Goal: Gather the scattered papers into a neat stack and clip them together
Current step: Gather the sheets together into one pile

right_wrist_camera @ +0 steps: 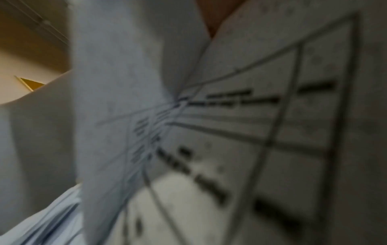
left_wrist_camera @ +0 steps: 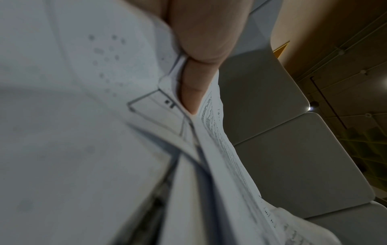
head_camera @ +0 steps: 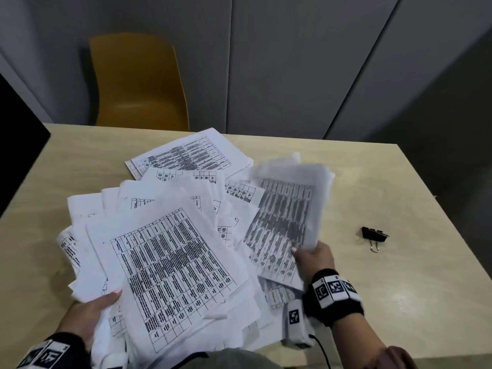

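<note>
Printed sheets with tables lie fanned in a loose pile (head_camera: 165, 251) across the middle of the wooden table (head_camera: 399, 288). My left hand (head_camera: 98, 307) grips the pile's near left corner, thumb on top; the left wrist view shows a finger (left_wrist_camera: 192, 92) tucked between the sheets (left_wrist_camera: 73, 132). My right hand (head_camera: 314, 257) holds a smaller, motion-blurred bundle of sheets (head_camera: 285, 217) lifted at the pile's right side. That bundle (right_wrist_camera: 251, 132) fills the right wrist view. A black binder clip (head_camera: 374, 235) lies on the table to the right of the papers, apart from both hands.
A yellow chair (head_camera: 138, 83) stands behind the table's far edge, before grey wall panels. A dark object (head_camera: 18, 123) sits at the table's far left. Bare wood shows around the clip and along the left edge.
</note>
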Motion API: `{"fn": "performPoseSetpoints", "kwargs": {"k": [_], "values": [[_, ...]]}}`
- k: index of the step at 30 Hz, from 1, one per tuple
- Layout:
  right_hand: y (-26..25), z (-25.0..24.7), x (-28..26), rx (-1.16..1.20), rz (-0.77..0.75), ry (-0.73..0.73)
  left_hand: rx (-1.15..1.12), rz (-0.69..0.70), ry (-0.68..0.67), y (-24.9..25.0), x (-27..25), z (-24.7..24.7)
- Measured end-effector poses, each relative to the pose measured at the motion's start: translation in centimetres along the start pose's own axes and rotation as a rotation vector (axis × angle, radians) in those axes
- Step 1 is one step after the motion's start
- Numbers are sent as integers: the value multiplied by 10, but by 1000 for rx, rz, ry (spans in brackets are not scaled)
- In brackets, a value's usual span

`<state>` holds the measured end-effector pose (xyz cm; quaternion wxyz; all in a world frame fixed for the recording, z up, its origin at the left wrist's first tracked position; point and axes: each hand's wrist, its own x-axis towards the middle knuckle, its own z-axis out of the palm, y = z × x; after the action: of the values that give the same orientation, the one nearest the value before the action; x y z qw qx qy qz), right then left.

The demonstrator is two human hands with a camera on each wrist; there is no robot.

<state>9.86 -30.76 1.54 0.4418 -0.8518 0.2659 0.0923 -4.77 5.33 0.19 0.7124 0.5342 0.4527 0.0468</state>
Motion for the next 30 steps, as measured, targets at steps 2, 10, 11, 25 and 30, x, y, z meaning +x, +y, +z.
{"fn": "performPoseSetpoints", "kwargs": {"k": [2, 10, 11, 25, 30], "values": [[-7, -11, 3, 16, -35, 113, 11, 0, 15, 4, -6, 3], [-52, -57, -3, 85, -320, 469, 34, -15, -21, 4, -3, 3], [-59, -59, -7, 109, -353, 495, 46, -10, -9, 4, -1, 2], [-119, 3, -44, 660, -201, 120, 30, 2, 75, -9, 11, -5], [-80, 68, -62, 347, -89, -104, 65, -16, 30, -9, 10, -6]]}}
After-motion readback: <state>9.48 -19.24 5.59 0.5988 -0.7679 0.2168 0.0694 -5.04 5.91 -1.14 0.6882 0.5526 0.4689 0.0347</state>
